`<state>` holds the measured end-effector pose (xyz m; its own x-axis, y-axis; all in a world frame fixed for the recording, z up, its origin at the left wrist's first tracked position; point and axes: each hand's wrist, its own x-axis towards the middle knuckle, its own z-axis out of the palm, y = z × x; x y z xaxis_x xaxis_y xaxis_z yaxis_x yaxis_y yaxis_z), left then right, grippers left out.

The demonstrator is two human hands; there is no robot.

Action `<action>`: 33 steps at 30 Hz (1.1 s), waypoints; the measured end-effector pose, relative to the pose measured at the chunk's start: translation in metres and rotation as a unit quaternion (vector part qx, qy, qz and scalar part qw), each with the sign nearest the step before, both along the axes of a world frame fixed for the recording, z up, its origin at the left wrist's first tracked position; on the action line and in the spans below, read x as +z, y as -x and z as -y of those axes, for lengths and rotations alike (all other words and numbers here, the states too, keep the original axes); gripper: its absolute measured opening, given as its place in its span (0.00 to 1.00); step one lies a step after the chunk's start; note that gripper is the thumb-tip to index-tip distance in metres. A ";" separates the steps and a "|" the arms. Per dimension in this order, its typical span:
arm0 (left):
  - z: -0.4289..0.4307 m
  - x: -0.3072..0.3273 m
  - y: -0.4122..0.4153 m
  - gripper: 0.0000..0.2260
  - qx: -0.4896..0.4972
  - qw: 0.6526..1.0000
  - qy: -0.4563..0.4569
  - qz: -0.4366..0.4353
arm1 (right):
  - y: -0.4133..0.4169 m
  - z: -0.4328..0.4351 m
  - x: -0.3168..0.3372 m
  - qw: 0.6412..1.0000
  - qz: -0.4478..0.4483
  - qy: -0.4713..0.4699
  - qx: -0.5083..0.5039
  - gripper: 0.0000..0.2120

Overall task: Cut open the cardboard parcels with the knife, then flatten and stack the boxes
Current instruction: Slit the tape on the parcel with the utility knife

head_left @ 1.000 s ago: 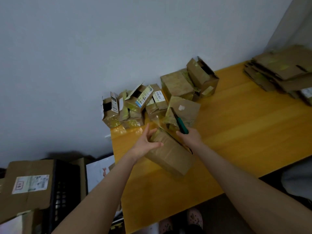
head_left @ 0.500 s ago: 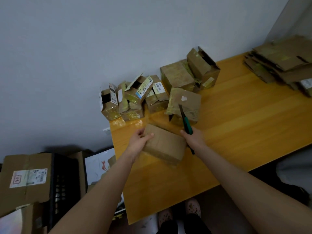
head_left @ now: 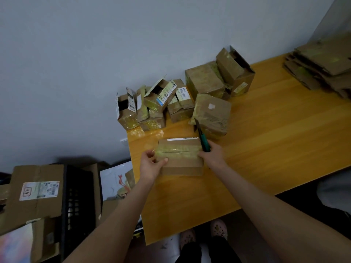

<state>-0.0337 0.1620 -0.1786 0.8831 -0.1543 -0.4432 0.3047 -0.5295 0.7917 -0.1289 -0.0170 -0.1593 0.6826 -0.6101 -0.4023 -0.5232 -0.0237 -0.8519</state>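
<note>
Right now the small brown cardboard parcel (head_left: pixel 180 162), bound across its top with yellowish tape, is sitting flat on the orange-yellow wooden table (head_left: pixel 275 149), and both hands are on it. The left hand (head_left: pixel 152 165) is gripping the parcel's left end, thumb lying on the top face and fingers curling round the side. The right hand (head_left: pixel 213 157) is pressing against the parcel's right end while its fingers are wrapping tight around the green-handled utility knife (head_left: pixel 203 140), whose dark blade is pointing up and away from the parcel. Just behind the parcel a squarish taped brown box (head_left: pixel 212 112) is sitting, and further behind a huddle of opened and sealed cardboard boxes (head_left: pixel 205 82) is crowding against the grey wall (head_left: pixel 133 44). Far to the parcel's right, a stack of flattened brown cardboard (head_left: pixel 322 67) is lying.
</note>
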 end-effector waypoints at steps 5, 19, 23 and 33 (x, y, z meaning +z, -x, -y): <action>0.007 0.015 -0.001 0.33 -0.018 0.960 -0.168 0.221 | -0.007 0.001 -0.004 1.000 -0.005 0.004 -0.023 0.17; 0.079 0.012 -0.026 0.58 -0.529 0.696 -0.438 0.211 | -0.032 0.062 -0.015 0.989 -0.055 0.113 0.080 0.18; 0.075 0.008 -0.032 0.59 -0.479 0.710 -0.446 0.258 | -0.025 0.093 -0.024 0.986 -0.104 0.121 0.049 0.20; 0.071 0.007 -0.042 0.60 -0.501 0.744 -0.406 0.175 | 0.022 0.052 -0.017 0.979 -0.061 0.104 0.162 0.17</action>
<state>0.0080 0.0911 -0.1712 0.5888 -0.6195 -0.5192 -0.7138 -0.6998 0.0256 -0.1509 -0.0688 -0.1763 0.8088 -0.4468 -0.3822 -0.5565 -0.3716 -0.7432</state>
